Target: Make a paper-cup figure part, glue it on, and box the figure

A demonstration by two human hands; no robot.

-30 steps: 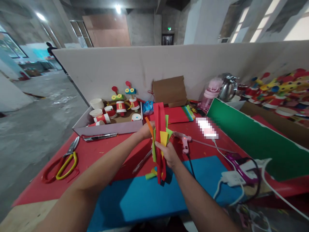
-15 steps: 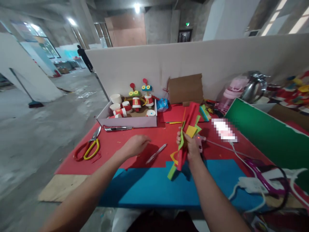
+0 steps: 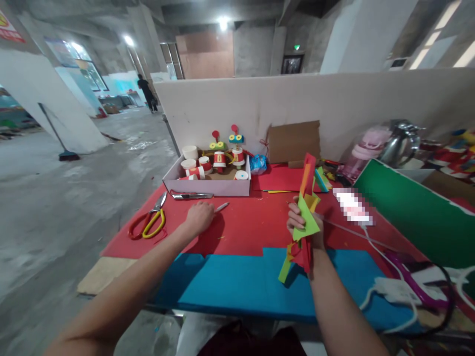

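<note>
Over the red sheet, my left hand (image 3: 200, 216) is closed around a white pen (image 3: 222, 206), whose end sticks out to the right of the fingers. My right hand (image 3: 296, 217) grips a bunch of coloured paper scraps (image 3: 306, 220), held upright above the table. Green, red, orange and yellow pieces show in it, a folded green one in front. Part of the right palm is hidden behind the paper. To the left of my left hand lie scissors (image 3: 154, 222) with red and yellow handles.
A shallow box (image 3: 208, 188) at the back holds paper cups and two cup figures. A utility knife (image 3: 193, 196) lies before it. Blue sheets (image 3: 222, 287) cover the front edge. A green board (image 3: 411, 217), phone (image 3: 352, 205) and white cables are on the right.
My left hand has taken hold of the pen and moved it left and away from me. My right hand has turned the paper bunch, bringing a green piece to the front.
</note>
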